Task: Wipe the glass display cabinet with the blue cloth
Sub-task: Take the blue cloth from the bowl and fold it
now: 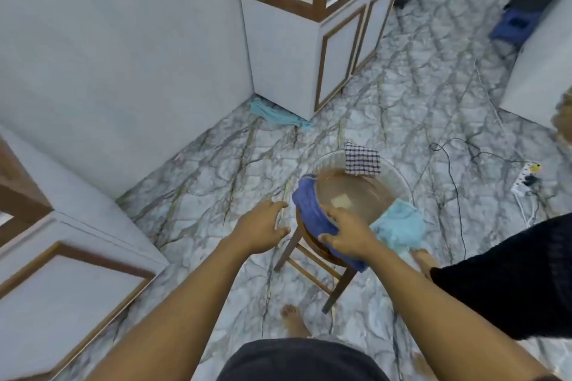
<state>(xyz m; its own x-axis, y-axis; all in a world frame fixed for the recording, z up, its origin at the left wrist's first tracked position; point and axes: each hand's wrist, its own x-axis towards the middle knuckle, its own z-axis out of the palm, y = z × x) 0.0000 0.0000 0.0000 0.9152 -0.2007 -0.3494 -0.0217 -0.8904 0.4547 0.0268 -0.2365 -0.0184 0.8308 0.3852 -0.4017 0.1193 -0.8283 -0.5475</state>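
The left hand (263, 227) hangs free with its fingers spread loosely and holds nothing, just left of the stool (286, 252). To its right, the blue cloth (309, 213) lies draped over the near-left rim of the bowl (399, 182). The right hand (346, 233) grips it there, with the thumb on the outside fold and the fingers curled over the top.

The step in hand looks like lifting the cloth off the bowl. The bowl sits on a narrow stool and holds brownish water, so the cloth should come straight up off the rim and not be dragged sideways. The free left hand could steady the rim. If the cloth is wet, wringing it over the bowl would keep drips off the floor and streaks off the glass.

Far ahead and to the left of the hands, a pale cloth (275, 113) lies on the floor against the foot of the glass cabinet (288, 49), which stands well apart from the stool. A checked cloth (362, 161) hangs on the bowl's far rim, beyond the right hand. A light blue cloth (399, 226) hangs just to the right of that hand.

Further right, a cable (455, 182) trails across the floor to a power strip (526, 179); both are worth avoiding with a dripping cloth. Another person in dark clothing (510, 281) stands close on the right.
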